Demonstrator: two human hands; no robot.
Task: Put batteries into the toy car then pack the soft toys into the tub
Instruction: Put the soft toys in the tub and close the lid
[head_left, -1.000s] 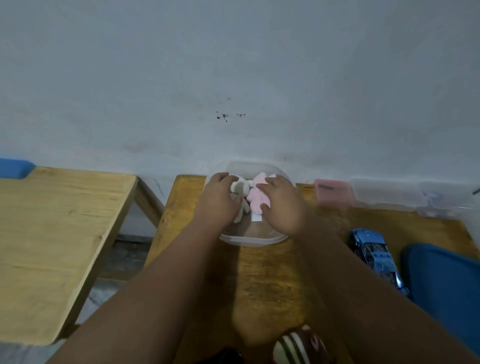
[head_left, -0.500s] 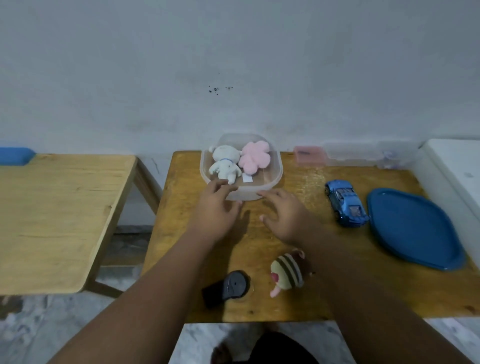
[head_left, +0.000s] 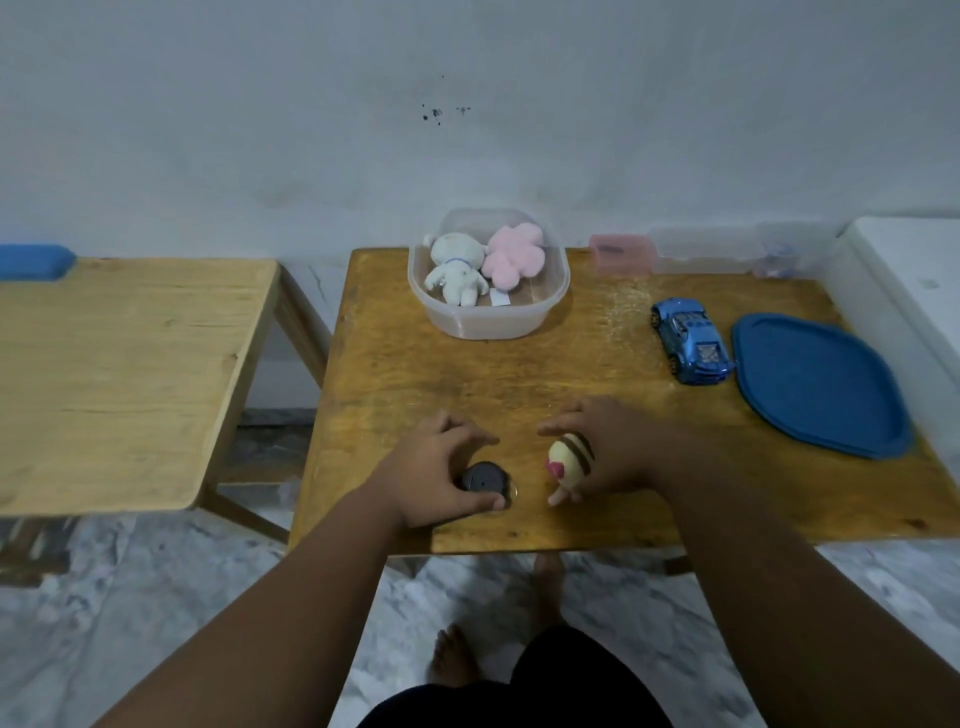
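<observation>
Hands back from tub (head_left: 488, 326): left hand (head_left: 431, 478) curls round black disc (head_left: 483, 480), right hand (head_left: 623, 452) grips striped toy (head_left: 569, 457).

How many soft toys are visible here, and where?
3. A white plush figure and a pink flower-shaped plush lie in the clear plastic tub; a cream brown-striped plush is in the right hand. The dark round object gripped by the left hand is unclear.
</observation>
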